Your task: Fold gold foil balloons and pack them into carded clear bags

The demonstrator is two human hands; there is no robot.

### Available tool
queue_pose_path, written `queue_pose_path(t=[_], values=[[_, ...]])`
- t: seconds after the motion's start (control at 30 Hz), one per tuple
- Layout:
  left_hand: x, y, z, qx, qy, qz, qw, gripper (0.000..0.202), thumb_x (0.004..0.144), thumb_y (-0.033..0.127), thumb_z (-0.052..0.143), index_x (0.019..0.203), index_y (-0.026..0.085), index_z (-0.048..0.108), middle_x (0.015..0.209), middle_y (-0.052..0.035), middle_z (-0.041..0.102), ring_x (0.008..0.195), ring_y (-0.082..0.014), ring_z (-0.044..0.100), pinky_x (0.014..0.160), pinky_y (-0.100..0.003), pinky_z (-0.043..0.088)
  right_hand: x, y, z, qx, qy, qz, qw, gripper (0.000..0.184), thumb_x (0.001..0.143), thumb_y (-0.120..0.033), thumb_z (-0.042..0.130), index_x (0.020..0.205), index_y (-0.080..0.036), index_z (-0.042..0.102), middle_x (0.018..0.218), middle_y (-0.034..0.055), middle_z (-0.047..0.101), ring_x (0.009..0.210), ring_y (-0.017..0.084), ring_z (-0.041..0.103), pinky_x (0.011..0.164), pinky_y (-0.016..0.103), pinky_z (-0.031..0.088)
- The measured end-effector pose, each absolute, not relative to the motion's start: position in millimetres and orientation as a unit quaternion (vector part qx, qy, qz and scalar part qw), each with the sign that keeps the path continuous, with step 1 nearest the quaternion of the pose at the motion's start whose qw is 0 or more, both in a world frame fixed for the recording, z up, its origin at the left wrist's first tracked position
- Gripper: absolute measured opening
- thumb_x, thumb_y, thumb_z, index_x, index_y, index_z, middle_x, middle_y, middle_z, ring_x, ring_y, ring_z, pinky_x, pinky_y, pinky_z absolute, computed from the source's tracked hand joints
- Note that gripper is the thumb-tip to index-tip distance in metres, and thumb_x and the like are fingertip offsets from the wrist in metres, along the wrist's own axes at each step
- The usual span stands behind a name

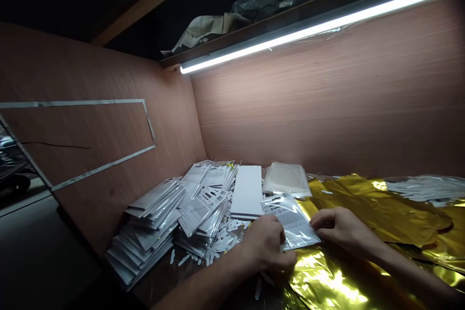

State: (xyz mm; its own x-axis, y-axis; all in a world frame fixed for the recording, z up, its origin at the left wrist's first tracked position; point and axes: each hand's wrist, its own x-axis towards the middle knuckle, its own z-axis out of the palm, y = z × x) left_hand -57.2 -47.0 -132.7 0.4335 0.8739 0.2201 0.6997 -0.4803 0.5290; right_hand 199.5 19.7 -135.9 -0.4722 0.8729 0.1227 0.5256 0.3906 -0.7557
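Observation:
A clear plastic packet (295,225) with a printed white card in it is held between my two hands, its hang-hole end pointing away from me. My left hand (267,242) is closed at the packet's near left side, fingers curled and partly hidden. At the right edge, my right hand (336,225) pinches the plastic between thumb and fingers. Just beyond my left hand lies a stack of white cards (247,190). Behind the packet rests a pile of clear plastic bags (286,179). Shiny gold foil sheets (327,278) spread beneath and right of the packet.
Heaped packets (156,223) fill the left side, with small white strips (223,242) scattered beside them. More gold foil (381,208) and a bundle of white pieces (428,189) lie to the right. Wooden panels (308,106) enclose the table under a tube light (323,25).

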Motion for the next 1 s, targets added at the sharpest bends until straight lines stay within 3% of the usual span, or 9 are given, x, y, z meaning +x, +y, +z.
queue_pose_path(t=[0.13,0.23,0.37,0.5,0.57,0.73,0.8,0.9,1.0], values=[[-46.3,-54.5,-131.3,0.823,0.52,0.212,0.082,0.081,0.062,0.057,0.081,0.127,0.011,0.062,0.119,-0.0221,0.065,0.106,-0.0421,0.061,0.088,-0.052,0.052,193.4,12.6,-123.1,-0.41,-0.74,0.424,0.322,0.02,0.074,-0.038,0.08,0.082,-0.019,0.081,0.096,0.0088,0.079,0.091,0.028,0.073,0.081,0.034,0.058],[-42.5,-56.7,-126.9,0.829,0.523,0.197,0.026,0.063,0.081,0.038,0.068,0.136,0.013,0.055,0.119,-0.0206,0.067,0.1,-0.0361,0.064,0.081,-0.045,0.054,186.5,4.6,-114.8,-0.368,-0.729,0.455,0.355,0.03,0.074,-0.047,0.084,0.081,-0.018,0.081,0.097,0.0102,0.078,0.092,0.028,0.073,0.083,0.036,0.059],[-45.7,-56.1,-106.4,0.837,0.509,0.197,-0.012,0.044,0.091,0.017,0.052,0.134,0.014,0.061,0.113,-0.0193,0.072,0.097,-0.0326,0.066,0.079,-0.041,0.052,180.5,-4.6,-107.6,-0.304,-0.747,0.454,0.378,0.033,0.073,-0.049,0.086,0.08,-0.018,0.079,0.094,0.009,0.077,0.089,0.025,0.072,0.083,0.036,0.06],[-75.7,-64.4,-58.0,0.807,0.531,0.254,-0.053,0.043,0.102,0.024,0.04,0.138,0.015,0.063,0.117,-0.0206,0.073,0.097,-0.0335,0.067,0.084,-0.044,0.052,186.5,-10.0,-93.5,-0.299,-0.785,0.404,0.362,0.027,0.081,-0.046,0.081,0.082,-0.02,0.08,0.095,0.0101,0.077,0.087,0.025,0.073,0.079,0.035,0.061],[-109.1,-76.3,-26.9,0.78,0.551,0.289,-0.076,0.045,0.106,0.031,0.036,0.139,0.019,0.064,0.121,-0.0189,0.073,0.105,-0.0341,0.067,0.094,-0.045,0.05,191.8,-11.2,-84.5,-0.306,-0.802,0.379,0.347,0.024,0.085,-0.045,0.077,0.082,-0.021,0.08,0.095,0.0113,0.077,0.087,0.026,0.073,0.079,0.037,0.062],[-234.0,-109.9,30.2,0.677,0.638,0.326,-0.17,0.04,0.102,0.044,0.046,0.123,0.024,0.074,0.126,-0.0088,0.075,0.116,-0.0329,0.068,0.106,-0.037,0.045,204.1,-12.6,-77.0,-0.322,-0.87,0.237,0.29,0.019,0.088,-0.046,0.072,0.089,-0.031,0.083,0.095,0.012,0.078,0.086,0.029,0.074,0.079,0.041,0.063],[-288.3,-116.6,35.1,0.66,0.665,0.296,-0.183,0.044,0.099,0.05,0.047,0.121,0.023,0.074,0.127,-0.0087,0.074,0.123,-0.0334,0.065,0.11,-0.036,0.043,207.5,-12.3,-81.3,-0.322,-0.884,0.179,0.288,0.019,0.087,-0.047,0.071,0.092,-0.033,0.083,0.097,0.0131,0.078,0.088,0.031,0.074,0.079,0.044,0.063],[-353.9,-124.5,23.1,0.651,0.704,0.259,-0.118,0.052,0.094,0.055,0.047,0.121,0.02,0.074,0.13,-0.0098,0.073,0.126,-0.033,0.064,0.112,-0.037,0.044,210.1,-8.8,-89.9,-0.323,-0.893,0.152,0.276,0.022,0.088,-0.05,0.068,0.093,-0.034,0.083,0.099,0.0128,0.078,0.09,0.031,0.074,0.08,0.046,0.063],[-388.8,-137.7,2.4,0.641,0.726,0.239,-0.067,0.05,0.092,0.052,0.05,0.121,0.019,0.075,0.127,-0.0091,0.075,0.12,-0.0328,0.068,0.105,-0.037,0.05,211.5,-2.7,-97.7,-0.328,-0.897,0.149,0.257,0.023,0.09,-0.051,0.065,0.092,-0.036,0.082,0.098,0.0114,0.078,0.089,0.03,0.074,0.08,0.044,0.064]])
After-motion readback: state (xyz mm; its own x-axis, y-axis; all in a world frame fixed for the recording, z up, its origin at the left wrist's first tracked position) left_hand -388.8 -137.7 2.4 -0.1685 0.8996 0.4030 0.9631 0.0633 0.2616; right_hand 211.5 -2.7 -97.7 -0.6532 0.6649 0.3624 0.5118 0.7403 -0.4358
